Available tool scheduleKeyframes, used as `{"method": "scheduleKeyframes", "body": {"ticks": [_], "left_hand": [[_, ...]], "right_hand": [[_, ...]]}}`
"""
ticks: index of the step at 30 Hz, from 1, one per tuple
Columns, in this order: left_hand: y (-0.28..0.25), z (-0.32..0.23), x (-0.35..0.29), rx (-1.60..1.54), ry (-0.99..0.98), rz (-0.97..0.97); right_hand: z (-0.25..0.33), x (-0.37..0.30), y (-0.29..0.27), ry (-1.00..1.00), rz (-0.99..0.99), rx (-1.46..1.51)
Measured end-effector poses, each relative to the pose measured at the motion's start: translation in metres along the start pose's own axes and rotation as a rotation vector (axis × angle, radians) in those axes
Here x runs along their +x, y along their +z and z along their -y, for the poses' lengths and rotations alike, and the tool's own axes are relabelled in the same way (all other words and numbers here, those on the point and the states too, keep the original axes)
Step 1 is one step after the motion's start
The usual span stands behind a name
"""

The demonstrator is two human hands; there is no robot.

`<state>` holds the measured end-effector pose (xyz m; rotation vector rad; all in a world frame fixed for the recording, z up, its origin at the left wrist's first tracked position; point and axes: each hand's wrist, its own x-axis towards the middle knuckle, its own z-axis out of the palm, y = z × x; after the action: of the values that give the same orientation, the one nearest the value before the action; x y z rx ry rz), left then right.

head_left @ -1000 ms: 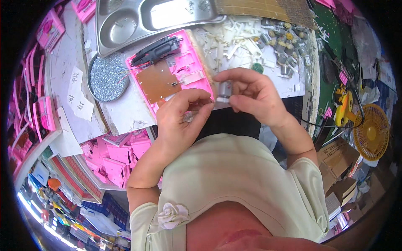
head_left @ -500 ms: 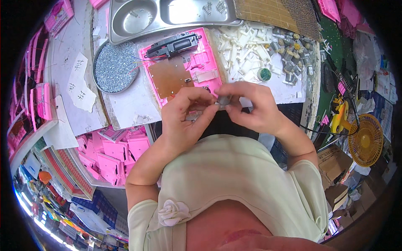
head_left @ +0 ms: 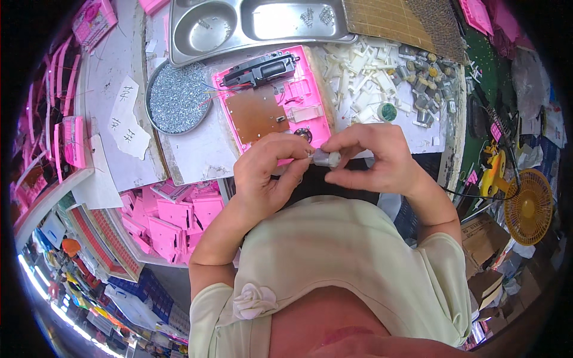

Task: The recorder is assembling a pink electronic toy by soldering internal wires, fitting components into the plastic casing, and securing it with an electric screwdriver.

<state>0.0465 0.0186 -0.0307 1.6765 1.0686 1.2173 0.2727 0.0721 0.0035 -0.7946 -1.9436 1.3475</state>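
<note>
Head view is showing a white surface (head_left: 188, 158) curving across a cluttered workroom. A round dish (head_left: 149, 107) of silvery screws (head_left: 179, 98) is sitting beside a pink plastic housing (head_left: 310, 70), which is carrying a brown circuit board (head_left: 253, 113) and a black mechanism (head_left: 262, 70). Beyond them a steel compartment tray (head_left: 236, 36) is resting next to a cardboard sheet (head_left: 388, 21); loose white plastic parts (head_left: 364, 71) and a heap of small motors (head_left: 427, 89) are lying to the right. Pink panels (head_left: 173, 221) are piling up below on the left, and a yellow fan (head_left: 528, 206) is standing on the far right.

Both forearms are reaching up from below, elbows bending outward. The right hand (head_left: 377, 154) is grasping a metal motor (head_left: 325, 158) near its white end, thumb below and forefinger above. The left hand (head_left: 271, 170) is pinching something tiny, too small to make out, at the motor's other end. The motor is hanging between the hands, just in front of the housing's near edge.

Compared with half a second ago, the motor is showing far more of its body, and its white end is pointing right; a second ago that end was pointing down.
</note>
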Motion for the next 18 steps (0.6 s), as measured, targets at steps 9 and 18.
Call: {"method": "scheduleKeyframes", "body": {"ticks": [9,18], "left_hand": [[-0.002,0.001,0.006,0.085,0.042,0.128],[0.000,-0.001,0.009,0.249,0.089,-0.009]], "right_hand": [[0.005,0.017,-0.004,-0.216,0.078,-0.331],[0.002,0.012,-0.010,-0.225,0.132,-0.418]]}}
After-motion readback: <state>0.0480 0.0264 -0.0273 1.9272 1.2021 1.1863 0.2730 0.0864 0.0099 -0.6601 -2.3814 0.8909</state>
